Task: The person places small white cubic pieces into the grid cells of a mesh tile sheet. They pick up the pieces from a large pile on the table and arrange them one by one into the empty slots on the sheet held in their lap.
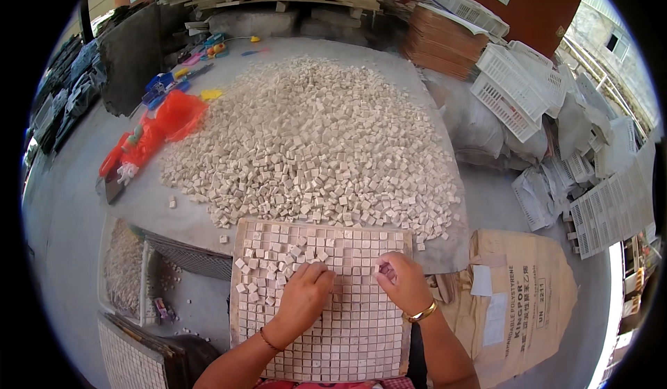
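Observation:
In front of me lies a gridded tray (234, 312) with a wooden rim, many of its square cells filled with small beige stone tiles. My left hand (306, 293) is over the tray's middle, fingers curled down and closed; whatever they hold is hidden. Just left of it, loose tiles (251, 288) lie scattered and tilted over the grid. My right hand (403, 281), a gold bangle at its wrist, hovers by the tray's right edge. Its thumb and fingertips meet in a pinch, and anything in them is too small to make out.
Beyond the tray a large heap of tiles (313, 139) covers the grey table. A red plastic bag (177, 114) and toys lie at its left. Below left stand a tile bin (124, 271) and stacked grids (128, 354). To the right are a brown paper sack (542, 299) and white crates (511, 90).

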A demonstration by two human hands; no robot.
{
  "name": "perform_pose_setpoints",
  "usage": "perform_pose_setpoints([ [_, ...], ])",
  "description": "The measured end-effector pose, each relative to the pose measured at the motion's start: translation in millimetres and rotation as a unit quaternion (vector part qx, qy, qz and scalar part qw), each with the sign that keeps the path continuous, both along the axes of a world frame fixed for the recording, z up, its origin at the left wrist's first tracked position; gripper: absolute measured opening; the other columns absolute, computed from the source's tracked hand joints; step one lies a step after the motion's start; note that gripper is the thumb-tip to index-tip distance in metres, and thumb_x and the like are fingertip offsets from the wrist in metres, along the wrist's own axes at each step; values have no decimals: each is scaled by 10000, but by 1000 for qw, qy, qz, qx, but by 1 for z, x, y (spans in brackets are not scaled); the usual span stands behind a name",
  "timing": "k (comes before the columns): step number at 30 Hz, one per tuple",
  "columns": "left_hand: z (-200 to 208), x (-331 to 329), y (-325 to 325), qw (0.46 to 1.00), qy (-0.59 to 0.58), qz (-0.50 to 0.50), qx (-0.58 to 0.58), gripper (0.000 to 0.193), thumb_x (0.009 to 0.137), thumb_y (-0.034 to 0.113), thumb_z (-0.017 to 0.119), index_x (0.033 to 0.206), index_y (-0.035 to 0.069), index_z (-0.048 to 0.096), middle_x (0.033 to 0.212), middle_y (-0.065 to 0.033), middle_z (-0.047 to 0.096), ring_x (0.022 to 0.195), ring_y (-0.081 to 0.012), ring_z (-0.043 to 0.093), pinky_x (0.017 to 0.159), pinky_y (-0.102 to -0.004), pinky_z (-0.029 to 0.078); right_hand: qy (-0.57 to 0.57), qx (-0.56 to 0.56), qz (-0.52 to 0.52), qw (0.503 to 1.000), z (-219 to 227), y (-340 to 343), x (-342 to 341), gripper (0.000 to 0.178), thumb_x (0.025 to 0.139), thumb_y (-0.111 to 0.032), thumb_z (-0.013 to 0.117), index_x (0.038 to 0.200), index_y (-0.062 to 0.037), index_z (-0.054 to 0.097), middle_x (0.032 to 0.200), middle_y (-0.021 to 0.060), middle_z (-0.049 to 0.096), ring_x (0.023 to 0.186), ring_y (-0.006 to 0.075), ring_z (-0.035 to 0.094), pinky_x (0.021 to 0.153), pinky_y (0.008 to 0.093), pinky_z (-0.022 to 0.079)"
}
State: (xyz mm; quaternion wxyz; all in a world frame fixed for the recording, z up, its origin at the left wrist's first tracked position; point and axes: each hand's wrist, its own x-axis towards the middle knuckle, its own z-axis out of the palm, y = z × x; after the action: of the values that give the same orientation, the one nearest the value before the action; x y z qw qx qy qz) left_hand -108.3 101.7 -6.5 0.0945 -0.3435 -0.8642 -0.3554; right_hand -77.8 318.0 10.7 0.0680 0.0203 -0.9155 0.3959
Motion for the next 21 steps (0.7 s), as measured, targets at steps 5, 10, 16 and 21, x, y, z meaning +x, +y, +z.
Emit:
perform_pose_setpoints([
  [5,2,1,13,1000,0,-1,23,192,733,-5,628,919,11,588,902,-105,578,814,-297,546,713,-376,473,37,95,76,992,-3,6,7,258,718,-81,714,943,-56,590,869,90,619,731,261,613,670,357,496],
  [10,-4,1,28,999,-2,-31,11,181,725,-16,600,902,16,579,885,-106,581,809,-295,555,705,-370,479,85,143,88,982,-3,-1,7,236,701,-78,695,908,-92,584,827,63,589,773,278,587,647,375,478],
  [16,-6,1,25,999,-5,-38,-27,217,706,-27,563,918,17,567,915,-109,563,847,-286,552,740,-357,479,94,146,91,981,-20,0,5,129,730,-100,689,838,-66,627,829,70,588,776,265,589,684,366,493],
  [21,-8,5,26,998,-45,-22,-30,176,686,-17,569,857,27,564,840,-120,565,793,-304,567,682,-363,486,96,139,97,981,-16,-4,0,111,737,-94,675,835,-71,627,817,62,575,771,264,580,689,362,491],
])
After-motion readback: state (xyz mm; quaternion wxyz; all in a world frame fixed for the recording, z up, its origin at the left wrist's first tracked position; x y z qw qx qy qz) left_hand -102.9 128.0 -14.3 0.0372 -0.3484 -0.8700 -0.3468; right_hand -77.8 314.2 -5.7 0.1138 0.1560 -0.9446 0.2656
